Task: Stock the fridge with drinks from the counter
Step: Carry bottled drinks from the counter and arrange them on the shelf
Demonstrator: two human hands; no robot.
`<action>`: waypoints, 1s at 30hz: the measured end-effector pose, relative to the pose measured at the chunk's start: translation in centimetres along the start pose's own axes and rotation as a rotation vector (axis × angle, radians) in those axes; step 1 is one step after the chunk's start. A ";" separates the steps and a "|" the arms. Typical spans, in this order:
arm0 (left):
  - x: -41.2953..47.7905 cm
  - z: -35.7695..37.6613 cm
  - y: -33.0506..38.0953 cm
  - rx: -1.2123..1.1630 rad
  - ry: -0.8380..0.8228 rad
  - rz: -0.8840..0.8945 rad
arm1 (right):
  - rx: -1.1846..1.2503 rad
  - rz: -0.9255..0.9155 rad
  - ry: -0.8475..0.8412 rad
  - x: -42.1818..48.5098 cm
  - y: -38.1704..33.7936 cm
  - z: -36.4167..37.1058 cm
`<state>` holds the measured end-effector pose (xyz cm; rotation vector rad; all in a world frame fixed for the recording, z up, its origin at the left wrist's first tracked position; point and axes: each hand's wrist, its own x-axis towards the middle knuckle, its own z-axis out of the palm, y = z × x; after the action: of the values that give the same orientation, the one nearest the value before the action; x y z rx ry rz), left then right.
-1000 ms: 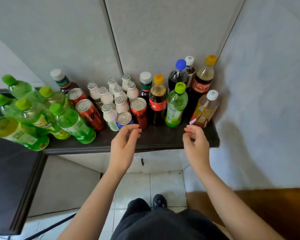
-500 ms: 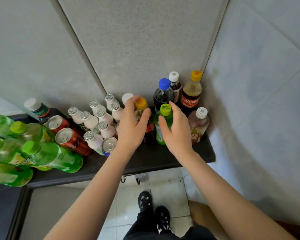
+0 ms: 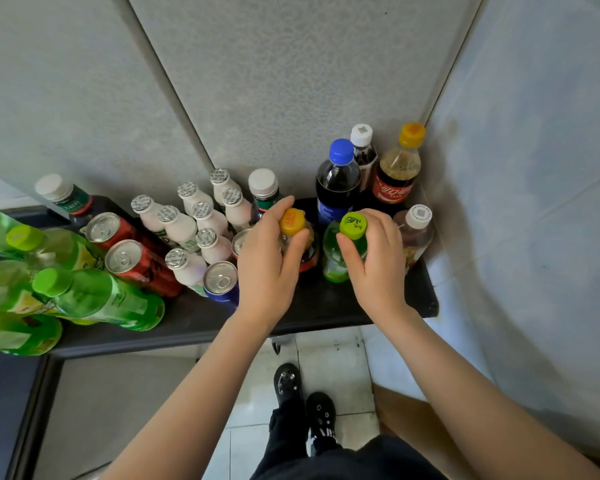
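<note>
Head camera gives me both forearms reaching forward and down over the front edge of the black counter point(image 3: 319, 306), wrists level, backs of the hands up. My left hand point(image 3: 267, 268) is curled round the neck of the yellow-capped bottle point(image 3: 292, 221), fingers wrapped over its far side and thumb pressed on its near side. This bottle stands just left of and in front of the blue-capped bottle point(image 3: 336, 188). My right hand point(image 3: 374, 265) grips the green-capped bottle point(image 3: 336, 258) at the cap and neck, thumb in front and fingers behind, directly in front of the blue-capped bottle. I cannot tell whether either held bottle is off the counter.

Crowding is tight. Right of the blue-capped bottle, in the corner, stand a white-capped dark bottle point(image 3: 362, 147) and a red-labelled cola bottle point(image 3: 397, 171). A white-capped amber bottle point(image 3: 416, 233) sits just beside my right knuckles. Left of the blue-capped bottle come a cluster of small white bottles point(image 3: 201, 216), a blue can point(image 3: 220, 280) just beside my left wrist, red cans point(image 3: 132, 261), and farthest left a pile of green bottles point(image 3: 101, 296) at the counter's end.
</note>
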<state>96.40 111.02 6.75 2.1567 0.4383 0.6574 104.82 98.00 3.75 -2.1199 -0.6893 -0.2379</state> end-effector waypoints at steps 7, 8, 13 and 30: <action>-4.7 -4.1 2.3 -0.217 0.137 -0.022 | 0.232 0.054 0.098 -2.4 -1.7 -0.6; -5.6 -4.8 2.4 -0.245 0.134 -0.033 | 0.256 0.059 0.099 -3.0 -2.2 -0.6; -11.1 -7.6 2.0 -0.319 0.101 -0.172 | 0.392 0.078 -0.077 -6.2 -6.0 -0.2; -39.3 -19.7 2.3 -0.141 0.877 -0.557 | 0.600 -0.039 -0.969 -25.2 -21.5 3.5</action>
<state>53.43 101.60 7.02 1.4060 1.3415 1.2278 71.73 101.09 6.22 -1.5429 -1.1604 0.9296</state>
